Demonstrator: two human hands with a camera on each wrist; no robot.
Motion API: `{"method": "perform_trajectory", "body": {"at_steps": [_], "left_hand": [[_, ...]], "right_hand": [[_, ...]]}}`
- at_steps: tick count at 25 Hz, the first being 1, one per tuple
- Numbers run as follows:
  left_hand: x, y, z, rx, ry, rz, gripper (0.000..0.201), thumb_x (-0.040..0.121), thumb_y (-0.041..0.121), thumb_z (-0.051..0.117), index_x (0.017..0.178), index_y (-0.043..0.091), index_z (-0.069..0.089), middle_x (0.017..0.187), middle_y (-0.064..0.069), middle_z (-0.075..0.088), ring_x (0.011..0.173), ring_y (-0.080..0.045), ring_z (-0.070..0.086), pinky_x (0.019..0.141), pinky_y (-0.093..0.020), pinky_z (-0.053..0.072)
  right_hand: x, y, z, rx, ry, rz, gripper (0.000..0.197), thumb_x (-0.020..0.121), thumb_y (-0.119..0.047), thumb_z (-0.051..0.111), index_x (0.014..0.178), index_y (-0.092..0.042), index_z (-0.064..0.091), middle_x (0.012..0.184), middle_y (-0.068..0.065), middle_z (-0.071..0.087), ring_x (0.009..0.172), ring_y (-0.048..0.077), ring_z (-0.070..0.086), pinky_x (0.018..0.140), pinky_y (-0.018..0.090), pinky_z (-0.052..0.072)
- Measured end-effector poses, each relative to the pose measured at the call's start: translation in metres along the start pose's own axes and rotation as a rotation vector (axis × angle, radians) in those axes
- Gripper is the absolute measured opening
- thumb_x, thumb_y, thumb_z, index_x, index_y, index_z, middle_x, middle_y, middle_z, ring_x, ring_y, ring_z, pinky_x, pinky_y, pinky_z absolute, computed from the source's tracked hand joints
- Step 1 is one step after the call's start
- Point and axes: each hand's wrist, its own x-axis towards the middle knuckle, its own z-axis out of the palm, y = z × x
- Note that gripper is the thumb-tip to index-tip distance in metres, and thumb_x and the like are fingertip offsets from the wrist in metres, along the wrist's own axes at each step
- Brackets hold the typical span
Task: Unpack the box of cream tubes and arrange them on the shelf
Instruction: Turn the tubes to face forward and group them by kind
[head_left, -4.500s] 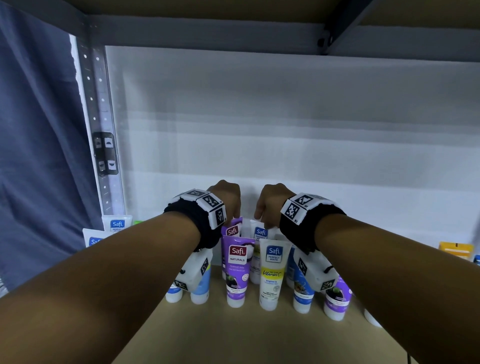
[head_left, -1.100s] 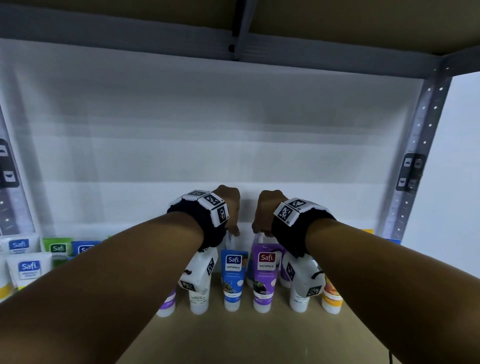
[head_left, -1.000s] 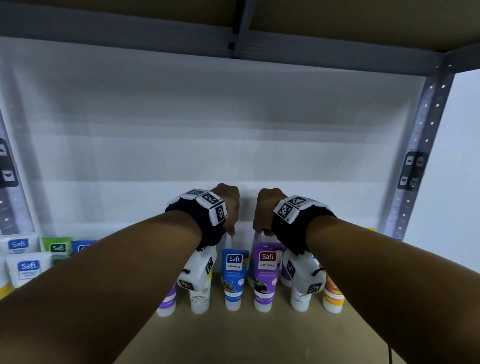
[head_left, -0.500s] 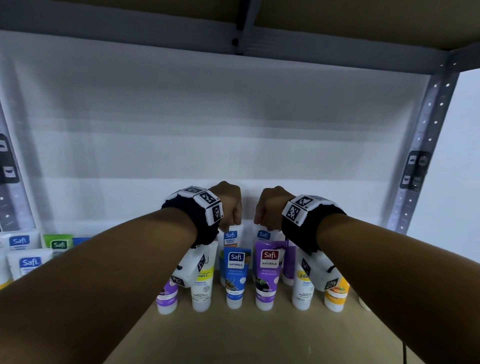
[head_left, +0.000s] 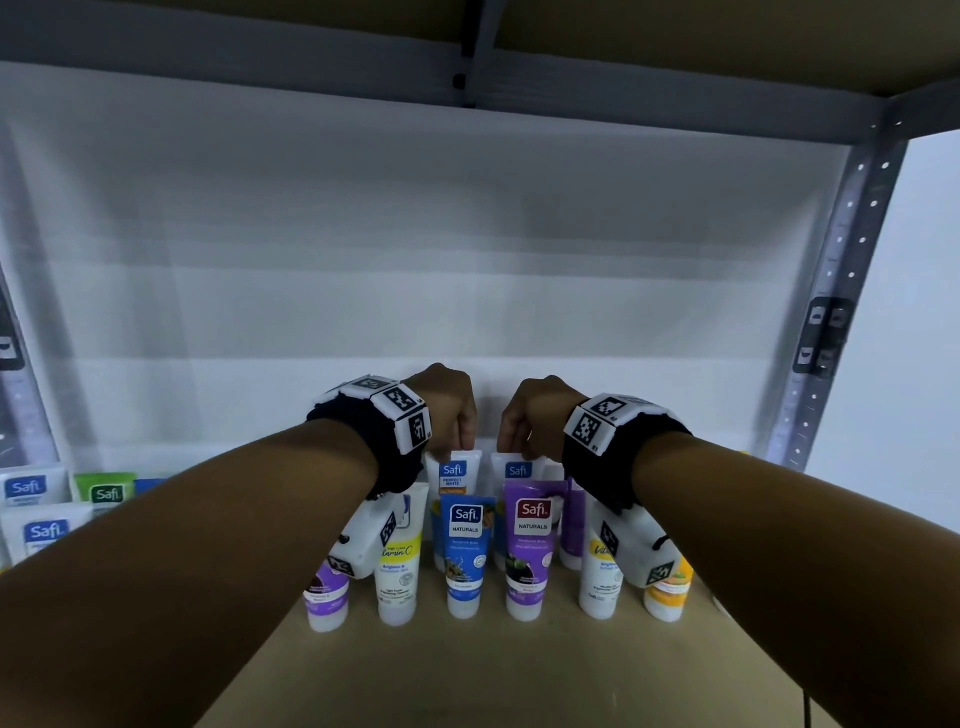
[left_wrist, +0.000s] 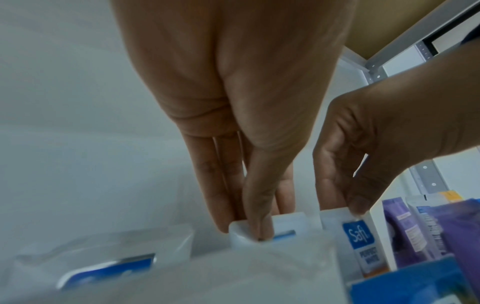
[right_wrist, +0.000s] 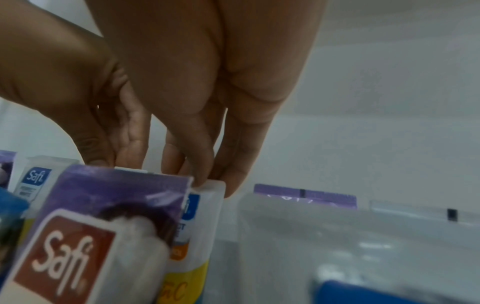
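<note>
Newly gripped: two white tubes

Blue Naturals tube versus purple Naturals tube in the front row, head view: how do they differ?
The blue Naturals tube has a blue body and a blue Safi badge; the purple Naturals tube has a purple body and a red badge. The blue one stands left of the purple one. Both stand cap-down on white caps on the shelf, unheld, similar in size.
</note>
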Motion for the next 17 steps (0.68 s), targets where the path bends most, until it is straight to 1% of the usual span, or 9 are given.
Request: {"method": "perform_trajectory", "body": {"at_steps": [2,4,6,7,9,11,13,15,17], "left_hand": [[0.000,0.001,0.000,0.000,-0.002,-0.015,0.023,0.072,-0.004,0.075,0.092,0.009,0.076,0.085,-0.002,0.075,0.058,0.004,0.059,0.054,-0.008,0.050],[0.000,0.004,-0.002,-0.002,-0.001,-0.034,0.023,0.072,-0.001,0.076,0.093,0.009,0.076,0.084,-0.001,0.075,0.066,-0.003,0.065,0.066,-0.017,0.056],[0.002,0.009,-0.006,-0.018,0.012,-0.058,0.022,0.073,0.004,0.077,0.094,0.010,0.075,0.084,-0.001,0.073,0.081,-0.011,0.070,0.079,-0.027,0.059],[0.003,0.012,-0.009,-0.029,0.019,-0.066,0.021,0.074,0.007,0.078,0.094,0.011,0.075,0.083,0.000,0.073,0.084,-0.013,0.070,0.082,-0.030,0.058],[0.007,0.023,-0.015,-0.056,0.036,-0.067,0.017,0.076,0.013,0.078,0.092,0.012,0.075,0.080,-0.001,0.073,0.082,-0.016,0.071,0.082,-0.034,0.059],[0.012,0.038,-0.019,-0.071,0.062,-0.044,0.011,0.077,0.015,0.077,0.089,0.013,0.076,0.079,-0.003,0.074,0.077,-0.016,0.072,0.080,-0.036,0.060],[0.017,0.054,-0.020,-0.074,0.088,-0.007,0.009,0.078,0.015,0.075,0.087,0.013,0.076,0.076,-0.001,0.073,0.075,-0.015,0.071,0.079,-0.034,0.060],[0.023,0.071,-0.018,-0.069,0.115,0.035,0.010,0.079,0.016,0.075,0.088,0.012,0.076,0.076,0.001,0.072,0.074,-0.014,0.071,0.079,-0.031,0.059],[0.030,0.087,-0.014,-0.070,0.145,0.068,0.012,0.079,0.016,0.076,0.089,0.011,0.076,0.079,-0.001,0.073,0.073,-0.013,0.069,0.080,-0.028,0.058]], "right_hand": [[0.001,0.001,0.001,0.035,0.007,0.013,0.030,0.083,0.011,0.055,0.101,-0.004,0.075,0.102,0.014,0.072,0.089,0.022,0.069,0.084,0.029,0.057],[-0.001,0.003,0.000,0.109,0.032,0.034,0.029,0.082,0.012,0.055,0.100,0.000,0.075,0.099,0.018,0.072,0.085,0.024,0.069,0.087,0.036,0.058],[-0.006,0.005,-0.006,0.140,0.056,0.040,0.032,0.080,0.014,0.054,0.101,0.001,0.074,0.095,0.018,0.072,0.076,0.018,0.066,0.086,0.036,0.058],[-0.009,0.008,-0.010,0.138,0.069,0.042,0.032,0.079,0.014,0.055,0.101,0.000,0.074,0.092,0.016,0.072,0.072,0.013,0.065,0.085,0.035,0.058],[-0.018,0.015,-0.018,0.115,0.081,0.049,0.033,0.077,0.013,0.059,0.101,-0.003,0.075,0.094,0.013,0.073,0.073,0.010,0.066,0.084,0.033,0.058],[-0.026,0.024,-0.028,0.092,0.088,0.078,0.036,0.073,0.014,0.064,0.102,-0.004,0.075,0.096,0.013,0.073,0.087,0.016,0.070,0.084,0.033,0.058],[-0.034,0.035,-0.036,0.072,0.112,0.126,0.036,0.072,0.015,0.068,0.102,-0.003,0.075,0.096,0.014,0.073,0.093,0.020,0.070,0.084,0.033,0.058],[-0.042,0.051,-0.042,0.055,0.131,0.187,0.030,0.074,0.012,0.069,0.100,-0.003,0.075,0.094,0.014,0.073,0.091,0.022,0.071,0.080,0.032,0.059],[-0.049,0.070,-0.042,-0.007,0.149,0.227,0.023,0.075,0.007,0.071,0.092,-0.007,0.076,0.090,0.011,0.073,0.084,0.023,0.072,0.072,0.028,0.060]]}}
